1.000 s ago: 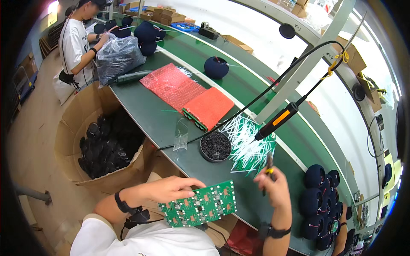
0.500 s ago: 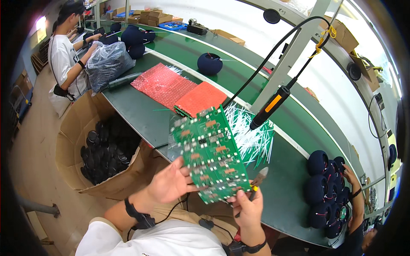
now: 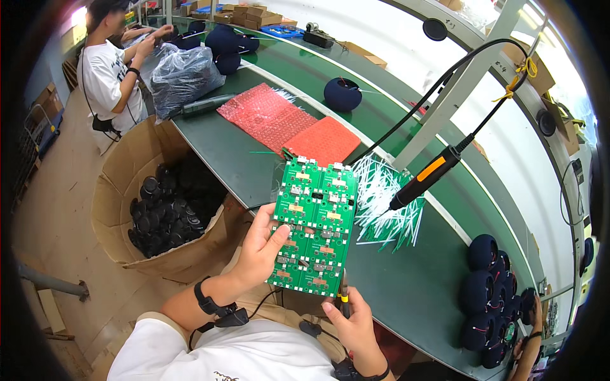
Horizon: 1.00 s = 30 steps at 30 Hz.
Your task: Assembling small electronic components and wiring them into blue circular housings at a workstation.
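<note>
A green circuit board panel (image 3: 311, 219), made of several joined small boards, is held up in front of me. My left hand (image 3: 260, 244) grips its left edge, thumb on the face. Below its lower right corner, my right hand (image 3: 352, 320) is closed around a small hand tool (image 3: 344, 301) with a black and yellow handle. The tool's upper end reaches the panel's right edge; its exact kind is unclear. Behind the panel lie red bubble-wrap bags (image 3: 270, 117) and a pile of white strips (image 3: 387, 206).
A black-and-orange electric screwdriver (image 3: 426, 178) hangs over the dark green bench (image 3: 406, 286). Dark blue round housings (image 3: 486, 298) cluster right, beside another person's hand (image 3: 537, 311). A carton (image 3: 121, 241) of black round parts stands left. Another person (image 3: 111, 76) works at the far left.
My left hand has moved from an open palm beside the panel to a grip on its left edge. The panel has turned more upright. My right hand has dropped slightly with the tool.
</note>
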Tool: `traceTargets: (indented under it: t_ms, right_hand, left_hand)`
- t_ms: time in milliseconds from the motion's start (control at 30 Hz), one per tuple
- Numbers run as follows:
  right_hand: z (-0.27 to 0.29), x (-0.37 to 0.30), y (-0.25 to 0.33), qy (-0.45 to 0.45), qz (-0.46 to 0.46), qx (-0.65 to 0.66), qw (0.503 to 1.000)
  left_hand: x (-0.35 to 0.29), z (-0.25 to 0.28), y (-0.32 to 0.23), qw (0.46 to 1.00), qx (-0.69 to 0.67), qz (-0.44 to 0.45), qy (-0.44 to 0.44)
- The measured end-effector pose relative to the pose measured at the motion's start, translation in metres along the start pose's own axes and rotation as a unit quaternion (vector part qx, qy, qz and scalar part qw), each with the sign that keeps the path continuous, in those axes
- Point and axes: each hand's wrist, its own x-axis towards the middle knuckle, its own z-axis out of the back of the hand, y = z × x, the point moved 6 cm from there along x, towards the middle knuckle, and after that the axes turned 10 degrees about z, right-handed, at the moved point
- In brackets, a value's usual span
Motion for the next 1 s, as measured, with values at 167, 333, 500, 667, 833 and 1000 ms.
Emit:
traceTargets:
  t_ms: [167,333,500,667,833,1000]
  right_hand:
    - [0.004,-0.005,-0.001,-0.014,-0.014,-0.068,0.998]
    - [0.004,-0.003,0.007,-0.028,-0.034,-0.119,0.992]
    - [0.002,-0.003,-0.007,-0.040,0.000,-0.106,0.994]
    - [-0.016,-0.009,-0.032,0.020,-0.049,0.262,0.964]
    - [-0.024,-0.006,-0.032,0.061,-0.037,0.345,0.936]
    - [-0.023,-0.009,-0.036,0.070,-0.046,0.363,0.928]
  left_hand:
    - [0.000,0.000,0.003,0.999,0.046,-0.012,0.008]
    - [-0.003,-0.005,-0.008,0.997,0.060,-0.036,0.010]
    - [0.006,-0.003,-0.011,0.989,0.141,-0.043,-0.003]
    - [0.013,-0.001,0.004,0.998,0.050,-0.006,0.035]
    - [0.014,0.000,0.012,0.999,0.036,-0.007,0.037]
    - [0.010,-0.002,0.010,0.999,0.043,0.001,0.033]
